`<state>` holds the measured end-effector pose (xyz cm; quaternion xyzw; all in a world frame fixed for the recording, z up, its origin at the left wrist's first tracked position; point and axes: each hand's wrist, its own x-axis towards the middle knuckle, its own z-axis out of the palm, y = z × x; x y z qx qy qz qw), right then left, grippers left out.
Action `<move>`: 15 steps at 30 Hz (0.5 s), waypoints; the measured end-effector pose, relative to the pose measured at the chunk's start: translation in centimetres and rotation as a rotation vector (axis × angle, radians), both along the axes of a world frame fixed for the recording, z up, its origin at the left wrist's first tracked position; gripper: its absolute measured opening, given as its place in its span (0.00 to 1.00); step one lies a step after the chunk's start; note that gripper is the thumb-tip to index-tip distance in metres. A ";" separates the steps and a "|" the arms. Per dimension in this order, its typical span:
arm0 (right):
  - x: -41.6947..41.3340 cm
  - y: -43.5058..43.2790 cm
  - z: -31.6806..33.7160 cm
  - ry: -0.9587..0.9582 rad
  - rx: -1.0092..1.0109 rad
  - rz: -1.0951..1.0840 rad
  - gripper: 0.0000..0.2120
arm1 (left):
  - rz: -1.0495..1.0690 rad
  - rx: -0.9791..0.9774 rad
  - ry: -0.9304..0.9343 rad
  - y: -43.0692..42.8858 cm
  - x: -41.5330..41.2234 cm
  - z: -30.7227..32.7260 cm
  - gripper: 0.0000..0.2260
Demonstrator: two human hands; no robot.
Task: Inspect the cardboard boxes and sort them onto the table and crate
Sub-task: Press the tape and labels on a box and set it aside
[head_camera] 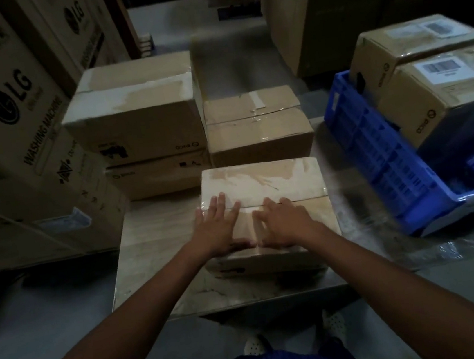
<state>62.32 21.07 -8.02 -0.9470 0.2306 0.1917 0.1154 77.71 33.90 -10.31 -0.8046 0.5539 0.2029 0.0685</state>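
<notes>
Near box [263,181]: brown, clear tape over its top seam, lying flat near the front of the bench [154,251]; left hand [216,227] and right hand [284,221] lie flat on its lid.
Middle box [259,127]: smaller, taped, just behind the near one.
Left stack: big box [135,111] on a flatter box [162,176], back left.
Crate [378,153]: blue, slatted, tilted, to the right.
In the crate: front labelled box [442,89], rear labelled box [411,42] behind it.
</notes>
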 end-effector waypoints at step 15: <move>-1.4 -4.9 1.8 0.106 0.063 -0.109 0.45 | -0.089 0.215 0.087 -3.6 2.6 3.6 0.58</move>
